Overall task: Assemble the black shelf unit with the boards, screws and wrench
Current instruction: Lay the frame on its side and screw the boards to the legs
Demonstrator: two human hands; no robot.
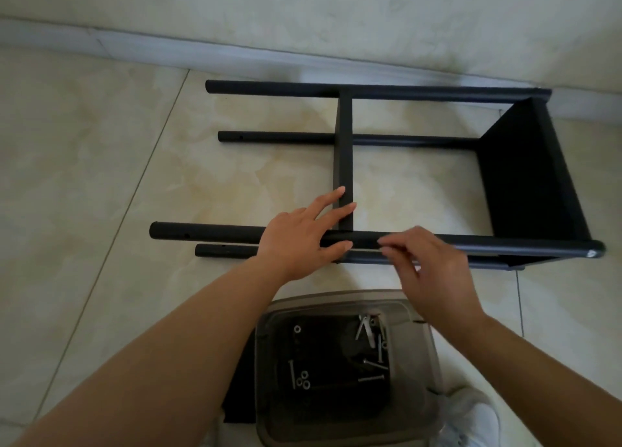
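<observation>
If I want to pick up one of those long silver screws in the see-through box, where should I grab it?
Try the long screw lying flat near the right side of the clear box. Pinch it across the middle of its thin shaft with thumb and fingertip, coming straight down from above, since the box is open only at the top. It lies somewhat apart from the tangled heap of screws farther back, so nothing should snag.

Your left hand (pixel 299 236) lies palm down, fingers straight and slightly spread, thumb extended beneath them. Your right hand (pixel 429 271) is held just beside it, to the right, fingers bent, with thumb and forefinger tips drawn close together and pointing left. Both forearms are bare and extend forward from the lower corners, converging toward the hands.
</observation>
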